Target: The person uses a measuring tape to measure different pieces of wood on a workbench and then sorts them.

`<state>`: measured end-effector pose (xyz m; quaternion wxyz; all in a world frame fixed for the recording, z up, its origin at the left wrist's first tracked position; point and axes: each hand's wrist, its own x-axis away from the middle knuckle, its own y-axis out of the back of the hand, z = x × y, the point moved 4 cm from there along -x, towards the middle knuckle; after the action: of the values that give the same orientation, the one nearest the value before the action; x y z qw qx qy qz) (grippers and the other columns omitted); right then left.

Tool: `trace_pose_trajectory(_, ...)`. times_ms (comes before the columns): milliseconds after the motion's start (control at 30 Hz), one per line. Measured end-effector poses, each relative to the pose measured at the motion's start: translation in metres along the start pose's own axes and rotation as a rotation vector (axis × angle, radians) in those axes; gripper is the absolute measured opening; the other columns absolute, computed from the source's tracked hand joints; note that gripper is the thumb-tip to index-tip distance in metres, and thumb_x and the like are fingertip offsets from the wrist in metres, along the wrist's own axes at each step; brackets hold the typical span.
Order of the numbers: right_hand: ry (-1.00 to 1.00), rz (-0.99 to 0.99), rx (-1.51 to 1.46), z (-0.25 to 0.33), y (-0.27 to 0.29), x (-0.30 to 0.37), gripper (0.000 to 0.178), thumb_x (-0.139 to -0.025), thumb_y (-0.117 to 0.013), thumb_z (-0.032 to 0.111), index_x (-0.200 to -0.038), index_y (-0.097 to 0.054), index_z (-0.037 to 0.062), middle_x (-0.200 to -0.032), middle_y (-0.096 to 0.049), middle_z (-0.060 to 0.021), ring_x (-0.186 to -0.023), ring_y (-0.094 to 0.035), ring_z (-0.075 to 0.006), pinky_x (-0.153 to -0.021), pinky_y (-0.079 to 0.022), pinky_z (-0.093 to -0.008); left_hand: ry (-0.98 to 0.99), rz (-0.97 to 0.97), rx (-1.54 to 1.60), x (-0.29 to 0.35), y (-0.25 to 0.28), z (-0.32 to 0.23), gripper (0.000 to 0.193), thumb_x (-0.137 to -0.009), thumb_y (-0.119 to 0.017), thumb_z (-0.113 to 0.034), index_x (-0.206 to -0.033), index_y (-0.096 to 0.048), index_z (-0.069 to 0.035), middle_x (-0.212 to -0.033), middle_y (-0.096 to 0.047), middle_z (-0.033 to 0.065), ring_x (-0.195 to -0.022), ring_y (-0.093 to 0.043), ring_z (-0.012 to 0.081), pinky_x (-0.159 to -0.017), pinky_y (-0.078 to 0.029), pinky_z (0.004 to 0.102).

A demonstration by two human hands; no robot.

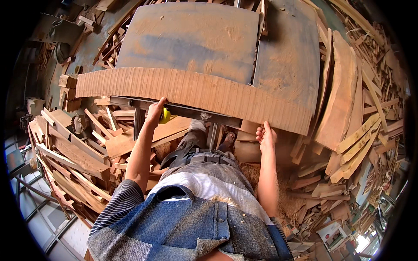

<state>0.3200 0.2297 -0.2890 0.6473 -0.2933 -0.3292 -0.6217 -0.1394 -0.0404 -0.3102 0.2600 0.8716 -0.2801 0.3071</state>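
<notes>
Wood offcuts (82,152) lie in heaps along the left and right of the frame, with broad rough-edged slabs (342,95) at the right. Your table (187,32), a flat metal surface dusted with sawdust (283,54), occupies the upper centre; a dark slot divides it into a wide left section and a narrower right section. One long wooden board (191,87) lies across the near side of the table, from left of centre to the right of the frame; its left end overhangs the table, and it appears curved. Beneath its near edge, a dark metal rail (217,119) runs across the centre. Your hands are well apart. Your left hand (154,114) is at the near edge, left of centre, thumb raised against the board; its fingers are largely hidden, so you cannot tell whether it is clamped. Just beside it is a round yellow object (165,115). Your right hand (267,136) is at the near edge, right of centre, fingers curled and thumb tip at the board; you cannot tell whether it grips.
</notes>
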Motion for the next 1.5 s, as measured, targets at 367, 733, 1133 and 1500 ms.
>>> trace_pose_trajectory(367, 0.444, -0.476, -0.014, 0.076, 0.07, -0.044, 0.024, -0.095, -0.069, 0.016, -0.112, -0.064, 0.0011, -0.095, -0.067, -0.0073, -0.081, -0.065, -0.0161, -0.064, -0.053, -0.0279, 0.002, 0.036, 0.021, -0.04, -0.01, -0.036, 0.054, -0.092, -0.065, -0.05, -0.094, -0.072, 0.003, -0.081, -0.065, 0.0053, -0.071, -0.057, 0.0153, -0.068, -0.048, 0.0341)
trace_pose_trajectory(733, 0.384, -0.433, 0.498, 0.161, 0.175, -0.148, 0.052, -0.098, -0.065, 0.037, -0.13, -0.062, -0.0036, -0.133, -0.063, -0.0153, -0.125, -0.057, -0.0262, -0.107, -0.042, -0.0413, 0.004, 0.03, -0.047, -0.03, -0.017, -0.054, 0.053, -0.093, -0.064, -0.049, -0.09, -0.072, 0.003, -0.078, -0.065, 0.0045, -0.067, -0.058, 0.0141, -0.066, -0.047, 0.0333)
trace_pose_trajectory(1133, 0.304, -0.21, 0.434, 0.172, 0.159, -0.147, 0.088, -0.094, -0.062, 0.058, -0.151, -0.036, -0.0051, -0.159, -0.035, -0.0202, -0.148, -0.031, -0.0329, -0.12, -0.023, -0.0505, 0.019, 0.009, 0.126, -0.009, -0.015, -0.009, 0.04, -0.097, -0.061, -0.041, -0.088, -0.07, -0.003, -0.077, -0.063, 0.001, -0.067, -0.056, 0.0125, -0.066, -0.046, 0.0321)
trace_pose_trajectory(1500, 0.17, -0.152, 0.248, 0.137, 0.19, -0.119, 0.094, -0.094, -0.056, 0.065, -0.156, -0.029, 0.0003, -0.162, -0.032, -0.0155, -0.145, -0.035, -0.0306, -0.119, -0.03, -0.0459, 0.08, -0.046, -0.002, 0.07, -0.006, -0.007, 0.048, -0.1, -0.058, -0.043, -0.088, -0.071, 0.001, -0.073, -0.062, 0.0011, -0.064, -0.055, 0.011, -0.06, -0.045, 0.0307)
